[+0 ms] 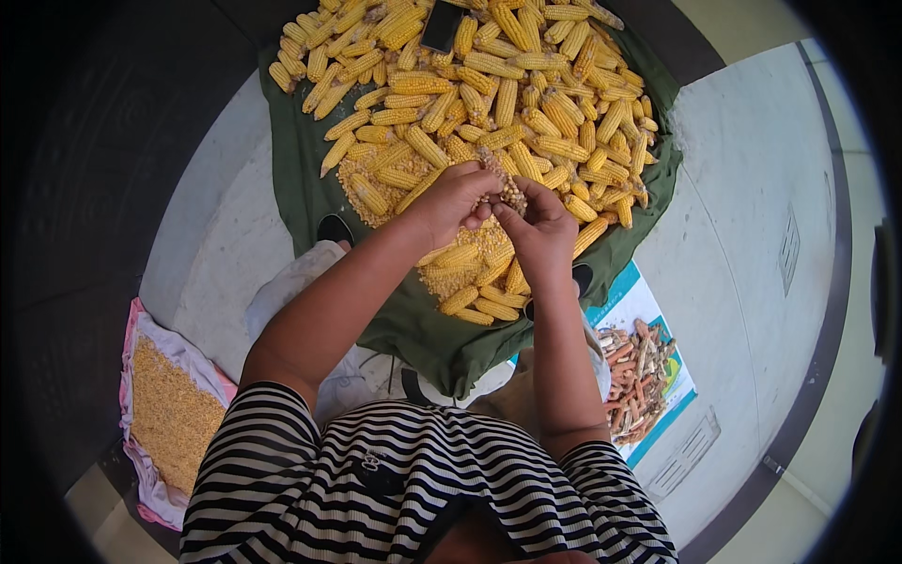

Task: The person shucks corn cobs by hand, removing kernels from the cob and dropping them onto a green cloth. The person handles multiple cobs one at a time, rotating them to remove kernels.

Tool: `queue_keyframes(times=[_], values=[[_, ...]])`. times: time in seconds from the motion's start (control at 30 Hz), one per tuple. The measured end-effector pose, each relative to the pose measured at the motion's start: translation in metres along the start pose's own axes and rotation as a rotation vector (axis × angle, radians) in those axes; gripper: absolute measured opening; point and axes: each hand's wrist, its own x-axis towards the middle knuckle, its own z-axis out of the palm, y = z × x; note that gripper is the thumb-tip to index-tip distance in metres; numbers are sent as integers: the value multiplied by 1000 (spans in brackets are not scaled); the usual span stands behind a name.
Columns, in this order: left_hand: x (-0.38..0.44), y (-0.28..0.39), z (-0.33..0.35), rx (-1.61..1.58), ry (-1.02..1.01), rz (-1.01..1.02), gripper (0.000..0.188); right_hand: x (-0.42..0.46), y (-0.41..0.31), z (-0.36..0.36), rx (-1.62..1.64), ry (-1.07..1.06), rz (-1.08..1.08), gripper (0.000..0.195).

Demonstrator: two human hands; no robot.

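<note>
Both my hands meet over the corn pile around a partly shelled corn cob [509, 185]. Its upper part looks bare, while pale kernels remain lower down. My left hand [465, 197] grips the cob from the left with curled fingers. On the other side, my right hand [539, 224] holds it between thumb and fingers. Beyond them lies a large heap of yellow corn ears [557, 116], spread on a dark green cloth [451, 352]. Loose kernels [451, 280] lie below my hands, with several ears on them.
A dark phone [442, 27] rests on the ears at the top. Bare cobs [638, 381] are piled on a printed sheet [676, 409] at the lower right. A cloth-lined spread of loose kernels [169, 416] is at the lower left. My shoes touch the green cloth's area.
</note>
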Motion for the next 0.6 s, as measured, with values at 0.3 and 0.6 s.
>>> queue_keyframes(times=[0.3,0.6], values=[[4,-10,-5,100,19,36,10,2,10,-8,-356,-45,-117,35],[5,-8,-5,-73,26,3,15,2,6,-4,-90,5,3,34]])
